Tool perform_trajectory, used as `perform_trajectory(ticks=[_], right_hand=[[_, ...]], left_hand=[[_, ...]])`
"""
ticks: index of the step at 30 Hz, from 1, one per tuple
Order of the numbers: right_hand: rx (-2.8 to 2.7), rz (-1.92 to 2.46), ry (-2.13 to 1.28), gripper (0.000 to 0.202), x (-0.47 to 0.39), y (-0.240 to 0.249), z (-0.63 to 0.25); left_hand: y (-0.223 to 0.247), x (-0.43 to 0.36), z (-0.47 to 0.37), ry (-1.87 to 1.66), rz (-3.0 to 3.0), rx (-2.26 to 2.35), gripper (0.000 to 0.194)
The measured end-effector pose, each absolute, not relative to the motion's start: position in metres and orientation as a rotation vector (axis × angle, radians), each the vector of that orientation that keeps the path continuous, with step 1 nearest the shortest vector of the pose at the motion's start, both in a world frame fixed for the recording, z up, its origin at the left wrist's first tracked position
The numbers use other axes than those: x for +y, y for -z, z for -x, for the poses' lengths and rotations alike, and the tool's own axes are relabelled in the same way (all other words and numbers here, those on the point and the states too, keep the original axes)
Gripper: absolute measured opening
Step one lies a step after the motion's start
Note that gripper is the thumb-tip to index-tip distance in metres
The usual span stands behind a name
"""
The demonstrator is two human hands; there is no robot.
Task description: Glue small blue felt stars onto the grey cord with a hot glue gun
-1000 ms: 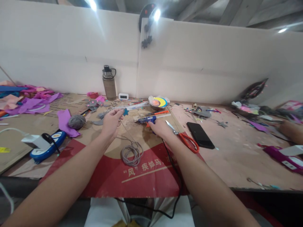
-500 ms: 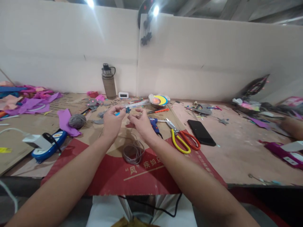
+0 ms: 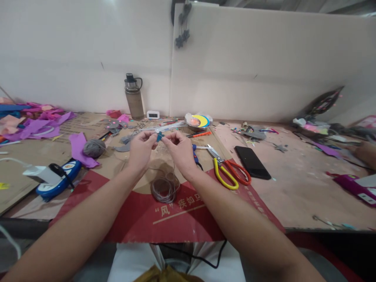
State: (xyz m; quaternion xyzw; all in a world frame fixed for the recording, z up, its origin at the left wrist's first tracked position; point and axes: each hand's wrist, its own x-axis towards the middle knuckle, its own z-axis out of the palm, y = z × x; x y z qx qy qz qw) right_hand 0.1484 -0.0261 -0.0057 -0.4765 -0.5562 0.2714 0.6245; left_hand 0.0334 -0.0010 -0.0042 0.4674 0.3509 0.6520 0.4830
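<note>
My left hand (image 3: 142,150) pinches a small blue piece (image 3: 159,136), which looks like felt, between thumb and fingertips. From the other side, the thumb and fingertips of my right hand (image 3: 178,151) close on its edge. The piece is held above the cardboard, and the fingers partly cover it. Below my hands lies a loose coil of thin grey cord (image 3: 164,190); a strand runs up from it toward my right hand. Behind my right wrist, a blue glue gun (image 3: 195,155) is partly hidden. Scissors (image 3: 226,170) with one yellow and one red handle lie to its right.
A black phone (image 3: 252,162) lies right of the scissors. A ball of grey yarn (image 3: 94,148) and a blue power strip (image 3: 58,184) are on the left. A bottle (image 3: 134,98) and a foil bowl (image 3: 196,126) stand behind. Another person's hand (image 3: 366,153) shows at far right.
My right hand has moved left to the blue piece, and its fingers have closed on the edge. The blue piece has turned. The view has tilted slightly down.
</note>
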Motion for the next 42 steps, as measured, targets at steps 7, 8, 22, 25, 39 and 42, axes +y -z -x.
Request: perform_trajectory(ticks=[7, 8, 22, 25, 39, 42], right_hand=[[-1.232, 1.165, -0.584, 0.018, -0.026, 0.004, -0.15], [-1.231, 1.168, -0.582, 0.018, -0.026, 0.004, -0.151], [-1.112, 1.019, -0.881, 0.013, -0.022, 0.003, -0.157], [-1.067, 1.027, -0.888, 0.01, -0.024, 0.002, -0.159], [-1.091, 0.997, -0.912, 0.013, -0.028, 0.006, -0.15], [-1.051, 0.987, -0.937, 0.014, -0.029, 0.004, -0.149]], left_hand=[[0.004, -0.004, -0.036, -1.565, -1.125, 0.85, 0.013], [0.004, -0.005, -0.036, -1.562, -1.127, 0.844, 0.013], [0.0, -0.007, -0.034, -1.317, -1.019, 0.652, 0.013], [0.0, -0.008, -0.034, -1.283, -1.036, 0.646, 0.015], [0.004, -0.008, -0.034, -1.349, -1.206, 0.85, 0.019], [0.004, -0.009, -0.033, -1.352, -1.228, 0.831, 0.018]])
